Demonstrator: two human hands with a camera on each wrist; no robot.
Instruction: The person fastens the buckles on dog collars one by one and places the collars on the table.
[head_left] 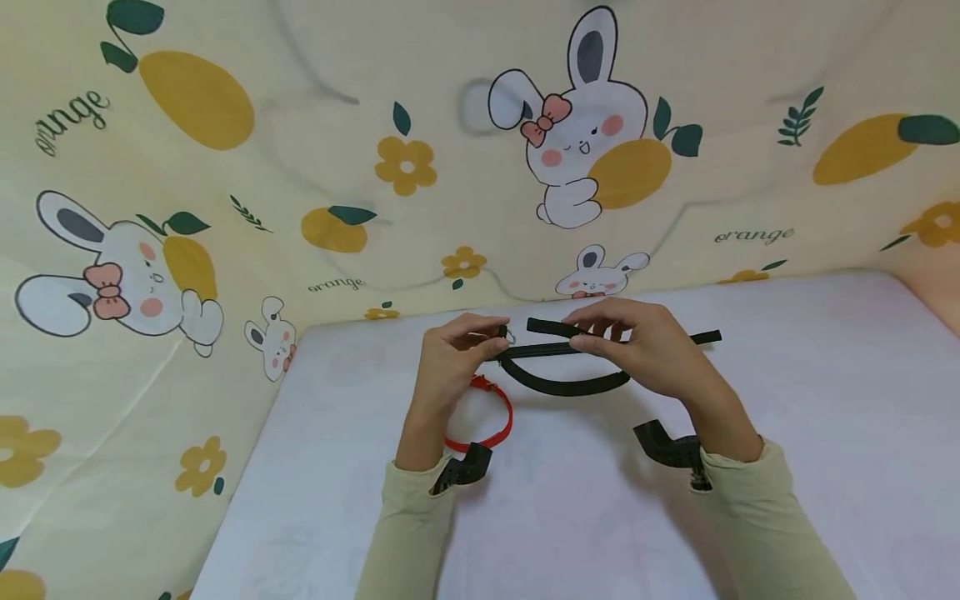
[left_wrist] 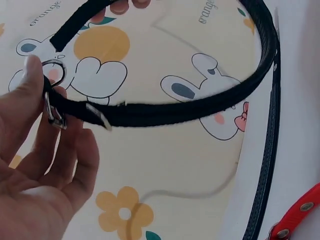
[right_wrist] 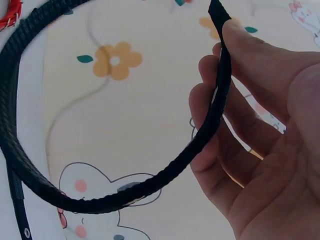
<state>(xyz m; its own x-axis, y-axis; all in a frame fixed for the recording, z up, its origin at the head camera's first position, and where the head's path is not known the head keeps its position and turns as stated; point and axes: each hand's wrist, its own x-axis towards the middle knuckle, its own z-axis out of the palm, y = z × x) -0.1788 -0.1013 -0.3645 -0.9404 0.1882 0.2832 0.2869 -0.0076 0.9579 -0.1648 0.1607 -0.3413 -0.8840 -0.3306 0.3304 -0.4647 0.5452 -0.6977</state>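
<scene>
A black collar (head_left: pixel 566 388) is held up in a loop between both hands. My left hand (head_left: pixel 450 358) pinches its buckle end; the left wrist view shows the silver buckle (left_wrist: pixel 51 111) and a metal ring (left_wrist: pixel 63 74) by the thumb. My right hand (head_left: pixel 645 343) pinches the other end between thumb and fingers, and the pointed strap tip (right_wrist: pixel 216 11) sticks out past the thumb. In the head view that tip faces the buckle end, with a gap between them. The collar's lower curve hangs toward me.
Behind the held collar, a second black strap (head_left: pixel 536 351) lies straight across the white table (head_left: pixel 555 517). A red collar (head_left: pixel 511 412) lies looped near my left wrist. A cloth backdrop (head_left: pixel 420 83) printed with rabbits and oranges rises behind the table.
</scene>
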